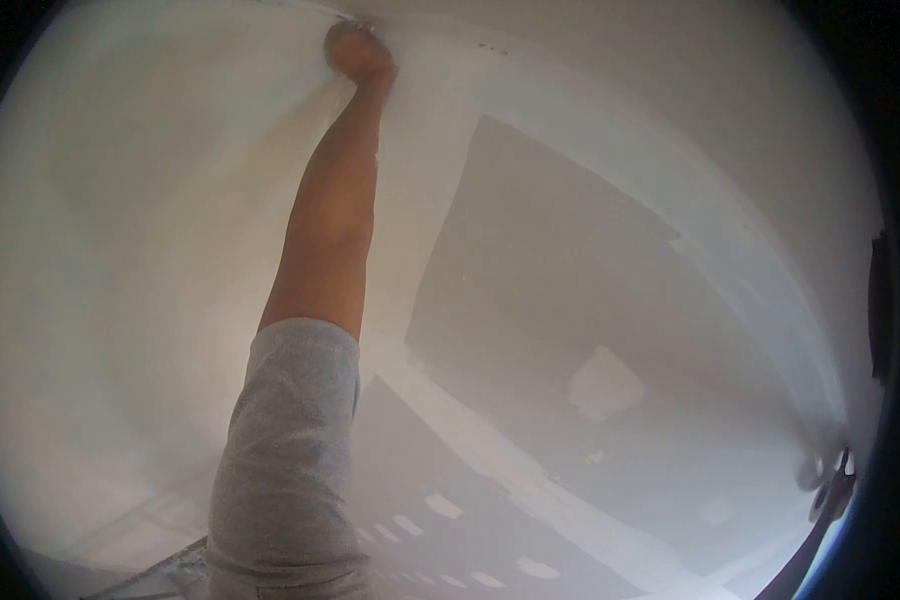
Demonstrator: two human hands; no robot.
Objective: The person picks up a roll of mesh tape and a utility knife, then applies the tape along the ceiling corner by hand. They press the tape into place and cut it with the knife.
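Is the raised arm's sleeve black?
No, the sleeve is grey, and the hand above it reaches the white ceiling.

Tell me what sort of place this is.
Probably a room under renovation, at the drywall-finishing stage. Grey wall panels carry white bands of joint compound along their seams and small white patches. A raised hand presses at the upper corner.

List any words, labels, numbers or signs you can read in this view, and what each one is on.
None can be read.
The raised hand presses against the white surface: no print on either.
A few small dark marks sit on the white strip near the hand: too small and blurred to read as letters.
The grey drywall panel and grey sleeve carry no lettering.
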